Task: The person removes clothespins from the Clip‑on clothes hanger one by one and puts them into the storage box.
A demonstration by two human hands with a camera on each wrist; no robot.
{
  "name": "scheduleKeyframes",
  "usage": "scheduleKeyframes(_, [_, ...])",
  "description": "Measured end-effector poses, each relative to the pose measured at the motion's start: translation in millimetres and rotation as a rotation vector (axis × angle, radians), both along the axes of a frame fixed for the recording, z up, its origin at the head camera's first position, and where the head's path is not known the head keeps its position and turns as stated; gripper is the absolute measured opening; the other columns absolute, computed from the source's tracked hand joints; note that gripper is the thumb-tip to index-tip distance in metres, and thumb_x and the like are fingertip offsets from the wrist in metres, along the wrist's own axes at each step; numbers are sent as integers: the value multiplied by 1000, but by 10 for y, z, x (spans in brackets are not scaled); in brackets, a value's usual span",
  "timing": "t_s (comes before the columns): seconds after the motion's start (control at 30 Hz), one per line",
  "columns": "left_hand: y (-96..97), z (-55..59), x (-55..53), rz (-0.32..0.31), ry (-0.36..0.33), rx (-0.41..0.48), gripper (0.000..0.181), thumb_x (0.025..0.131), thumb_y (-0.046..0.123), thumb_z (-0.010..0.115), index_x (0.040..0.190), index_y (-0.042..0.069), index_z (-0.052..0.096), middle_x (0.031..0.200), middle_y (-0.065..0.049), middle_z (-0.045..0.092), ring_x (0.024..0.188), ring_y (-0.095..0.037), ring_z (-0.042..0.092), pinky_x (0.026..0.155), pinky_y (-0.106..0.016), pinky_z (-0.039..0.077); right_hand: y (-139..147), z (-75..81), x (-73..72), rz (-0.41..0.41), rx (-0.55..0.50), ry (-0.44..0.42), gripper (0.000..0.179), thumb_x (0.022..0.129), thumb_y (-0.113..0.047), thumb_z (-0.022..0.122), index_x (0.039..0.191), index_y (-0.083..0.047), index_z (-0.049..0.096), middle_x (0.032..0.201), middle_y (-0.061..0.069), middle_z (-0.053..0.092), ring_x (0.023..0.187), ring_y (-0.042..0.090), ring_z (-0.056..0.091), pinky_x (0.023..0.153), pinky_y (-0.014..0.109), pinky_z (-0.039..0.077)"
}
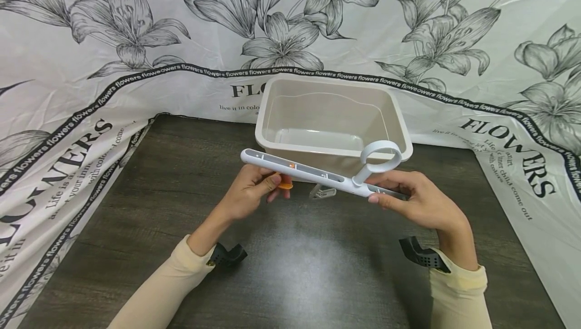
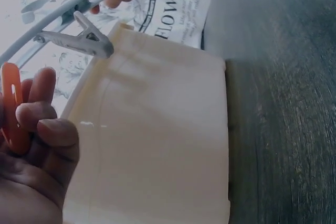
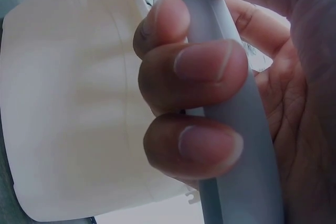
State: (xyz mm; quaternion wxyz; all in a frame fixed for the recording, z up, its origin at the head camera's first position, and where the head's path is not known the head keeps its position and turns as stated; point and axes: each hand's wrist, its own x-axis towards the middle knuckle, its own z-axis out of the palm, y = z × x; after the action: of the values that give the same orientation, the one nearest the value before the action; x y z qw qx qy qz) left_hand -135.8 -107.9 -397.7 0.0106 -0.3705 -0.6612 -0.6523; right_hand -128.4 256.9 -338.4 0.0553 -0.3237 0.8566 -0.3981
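Note:
A pale clip hanger (image 1: 349,186) with a ring-shaped hook hangs tilted in the air, its left end higher. My right hand (image 1: 419,200) grips the right part of its bar; in the right wrist view, bent fingers (image 3: 202,66) wrap the bar. Under the left part, my left hand (image 1: 245,195) pinches an orange clip (image 1: 286,185) between thumb and fingers. This clip (image 2: 14,119) stands close to the bar in the left wrist view. A grey clip (image 1: 323,193) dangles below the middle of the bar, between both hands.
Behind the hanger stands a beige plastic bin (image 1: 317,107), its front rim partly covered by the bar. Dark wood-grain tabletop (image 1: 195,167) lies beneath. White cloth (image 1: 190,92) with printed flowers and lettering borders the table at the back and sides.

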Motion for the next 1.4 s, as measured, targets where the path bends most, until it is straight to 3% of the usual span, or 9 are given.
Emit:
scheduleKeyframes(0.3, [-40, 13, 8, -71, -76, 38, 29, 109, 11, 46, 118, -12, 60, 84, -20, 63, 61, -12, 60, 51, -28, 45, -14, 20, 2, 30, -6, 14, 30, 90, -1, 76, 115, -17, 72, 92, -5, 75, 69, 4, 63, 60, 24, 51])
scheduleKeyframes(0.53, [-61, 23, -28, -181, -107, 35, 28, 110, 12, 43, 98, -7, 61, 70, -18, 61, 52, -17, 47, 48, -32, 41, -8, 28, 4, 36, 2, -3, 30, 91, -2, 75, 115, -18, 72, 90, -6, 74, 68, 5, 63, 59, 25, 51])
scheduleKeyframes(0.6, [-79, 18, -39, -209, -112, 40, 27, 109, 11, 43, 104, -7, 62, 71, -19, 59, 52, -18, 47, 47, -33, 40, -9, 29, 2, 44, 1, -6, 30, 91, -2, 75, 115, -18, 72, 89, -7, 74, 67, 6, 63, 59, 25, 51])
scheduleKeyframes(0.73, [-115, -5, -53, -218, -122, 42, 24, 109, 17, 48, 117, 6, 67, 76, -18, 58, 54, -18, 50, 49, -28, 42, -11, 28, -2, 50, 1, -9, 29, 91, -2, 75, 115, -19, 73, 87, -7, 73, 66, 7, 63, 59, 25, 51])
scheduleKeyframes(0.93, [-126, -14, -44, -134, -120, 40, 24, 107, 14, 53, 114, -6, 66, 90, 0, 67, 63, -12, 59, 51, -26, 44, 0, 16, 5, 27, 0, -18, 29, 90, -1, 76, 115, -16, 73, 89, -6, 75, 67, 7, 64, 60, 25, 52])
scheduleKeyframes(1.0, [-113, -9, -40, -107, -121, 53, 23, 106, 14, 55, 113, -4, 68, 93, 4, 69, 64, -9, 59, 54, -25, 47, 5, 12, 7, 14, 0, -20, 29, 90, -1, 76, 115, -15, 73, 90, -6, 75, 67, 6, 65, 60, 25, 52])
scheduleKeyframes(1.17, [-59, -10, -47, -52, -36, 105, 24, 102, 19, 61, 120, 9, 73, 88, -15, 72, 62, -17, 59, 56, -28, 51, 6, 1, 7, 5, -3, -9, 29, 89, 0, 77, 114, -14, 73, 91, -9, 75, 66, 5, 63, 58, 25, 51])
scheduleKeyframes(1.27, [-25, -15, -46, 12, 29, 112, 30, 100, 20, 62, 118, -3, 71, 89, -25, 72, 65, -19, 64, 55, -32, 51, 2, -3, 6, 0, -8, 0, 29, 88, 0, 77, 113, -14, 74, 90, -9, 75, 65, 5, 63, 58, 25, 51])
scheduleKeyframes(1.4, [16, -20, -22, 117, 77, 112, 41, 98, 25, 65, 114, -12, 68, 90, -23, 74, 68, -16, 68, 56, -31, 52, -4, -5, 4, -23, 2, 15, 29, 87, -1, 79, 114, -12, 75, 92, -11, 76, 66, 2, 62, 58, 23, 50])
